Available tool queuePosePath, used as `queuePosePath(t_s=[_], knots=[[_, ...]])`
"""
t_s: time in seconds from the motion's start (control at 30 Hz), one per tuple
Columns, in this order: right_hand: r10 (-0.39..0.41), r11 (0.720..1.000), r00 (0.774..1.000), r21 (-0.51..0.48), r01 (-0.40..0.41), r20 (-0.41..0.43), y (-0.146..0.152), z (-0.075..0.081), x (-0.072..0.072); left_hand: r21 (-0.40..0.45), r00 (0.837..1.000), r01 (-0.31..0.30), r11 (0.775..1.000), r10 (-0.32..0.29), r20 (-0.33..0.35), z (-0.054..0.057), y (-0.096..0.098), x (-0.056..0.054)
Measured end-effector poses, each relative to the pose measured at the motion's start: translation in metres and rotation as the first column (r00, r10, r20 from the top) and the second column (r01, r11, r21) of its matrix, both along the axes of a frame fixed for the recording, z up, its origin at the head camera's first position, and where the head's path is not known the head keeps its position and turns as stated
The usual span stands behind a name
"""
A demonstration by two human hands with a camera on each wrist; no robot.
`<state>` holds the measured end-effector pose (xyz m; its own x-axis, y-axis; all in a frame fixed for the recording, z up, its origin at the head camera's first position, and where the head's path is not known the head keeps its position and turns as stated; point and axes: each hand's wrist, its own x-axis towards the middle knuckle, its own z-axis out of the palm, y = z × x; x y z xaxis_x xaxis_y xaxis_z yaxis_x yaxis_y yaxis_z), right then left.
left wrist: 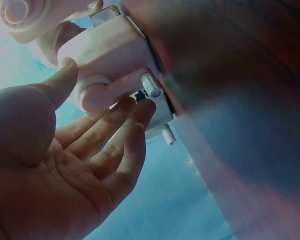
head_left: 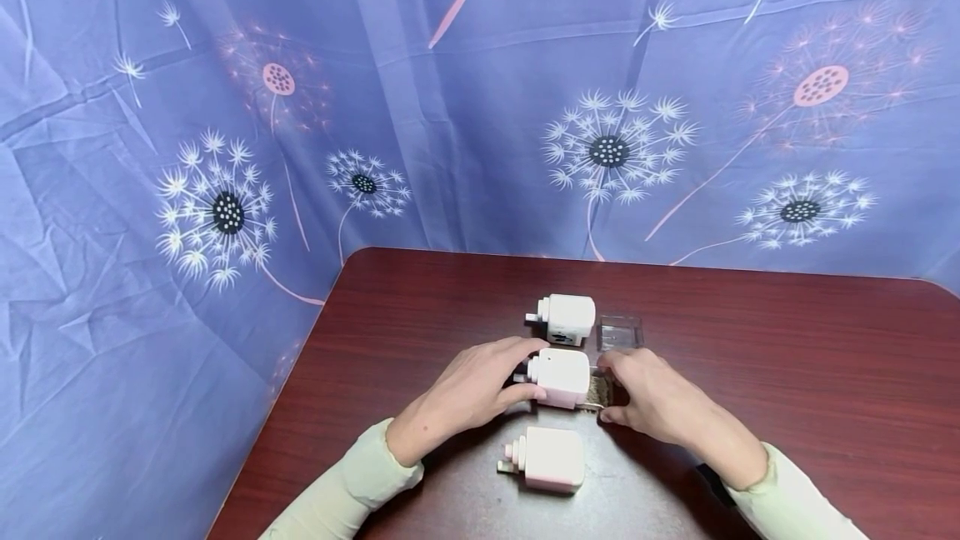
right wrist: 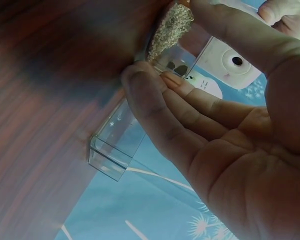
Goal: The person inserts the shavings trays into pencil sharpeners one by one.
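Observation:
My left hand (head_left: 476, 382) grips the middle of three pale pencil sharpeners, a white and pink one (head_left: 561, 373), thumb on the near side and fingers on the far side. Its crank (left wrist: 115, 90) faces that palm. At the other end my right hand (head_left: 663, 398) pinches a clear drawer (right wrist: 192, 57) by its two sides. Brown shavings (right wrist: 172, 30) lie inside this drawer, which sticks partly out of the sharpener. In the right wrist view the right fingertips sit low at the drawer, close over the table.
A white sharpener (head_left: 572, 317) stands behind the gripped one, beside a second clear drawer (head_left: 620, 332). Another pale sharpener (head_left: 553, 458) with pinkish sides stands in front. All are on a dark red wooden table (head_left: 810, 357), with a blue dandelion-print cloth (head_left: 480, 148) hanging behind and left.

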<state>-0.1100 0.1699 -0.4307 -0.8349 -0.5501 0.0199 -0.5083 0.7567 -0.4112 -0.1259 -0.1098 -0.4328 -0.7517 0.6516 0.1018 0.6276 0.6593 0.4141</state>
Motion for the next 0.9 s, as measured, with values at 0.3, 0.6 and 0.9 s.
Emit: queuePosePath(t_s=[0.3,0.6,0.9], knots=[[-0.011,1.0,1.0,0.018,0.011,0.001,-0.0051,0.001,-0.0011,-0.007,1.0,-0.004,1.0,0.004,0.012,0.0015,0.0006,0.0004],[0.003,1.0,1.0,0.002,-0.003,-0.018,-0.0079,-0.0008,-0.0027,-0.01,1.0,-0.004,1.0,0.004,0.011,0.0001,0.0005,0.0001],[-0.002,1.0,1.0,0.006,0.002,-0.029,-0.0091,-0.0012,-0.0031,-0.002,1.0,-0.007,1.0,0.007,0.023,0.0003,0.0008,0.0006]])
